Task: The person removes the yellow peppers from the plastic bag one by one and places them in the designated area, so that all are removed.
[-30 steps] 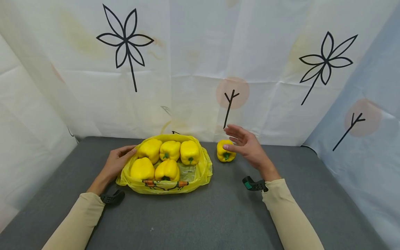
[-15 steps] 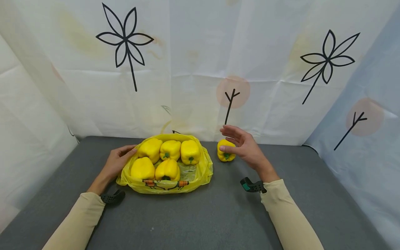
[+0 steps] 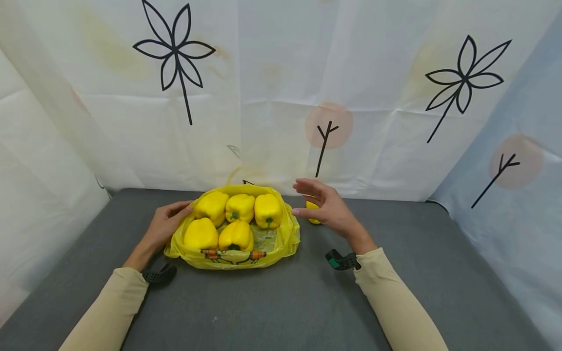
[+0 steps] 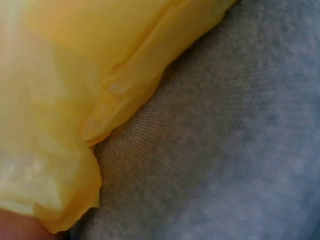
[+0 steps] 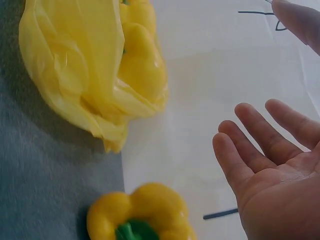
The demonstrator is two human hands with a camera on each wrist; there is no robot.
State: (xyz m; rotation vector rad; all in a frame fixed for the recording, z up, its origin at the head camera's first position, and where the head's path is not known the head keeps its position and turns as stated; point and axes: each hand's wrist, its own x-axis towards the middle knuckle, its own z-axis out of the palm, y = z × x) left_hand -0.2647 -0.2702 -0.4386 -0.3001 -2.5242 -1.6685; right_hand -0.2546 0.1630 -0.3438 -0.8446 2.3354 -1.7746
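A yellow plastic bag (image 3: 287, 239), its mouth spread wide, sits on the grey table with several yellow bell peppers (image 3: 268, 210) inside. My left hand (image 3: 164, 226) holds the bag's left rim, thumb at the edge; the left wrist view shows mostly the bag's crumpled side (image 4: 55, 90). Beyond the bag's right side, my right hand (image 3: 325, 207) is raised, fingers apart and nothing in it. One loose yellow bell pepper (image 5: 150, 212) stands on the table; in the head view the right hand partly covers it.
The grey table (image 3: 272, 312) meets a white cloth backdrop (image 3: 272, 146) with printed black flowers and twigs behind the bag. Cloth walls also rise at the left and right. A black strap sits on each wrist.
My right hand has moved left, from over the loose bell pepper toward the bag's right rim. The left hand, the bag and the peppers keep their places; the head view tilts down slightly.
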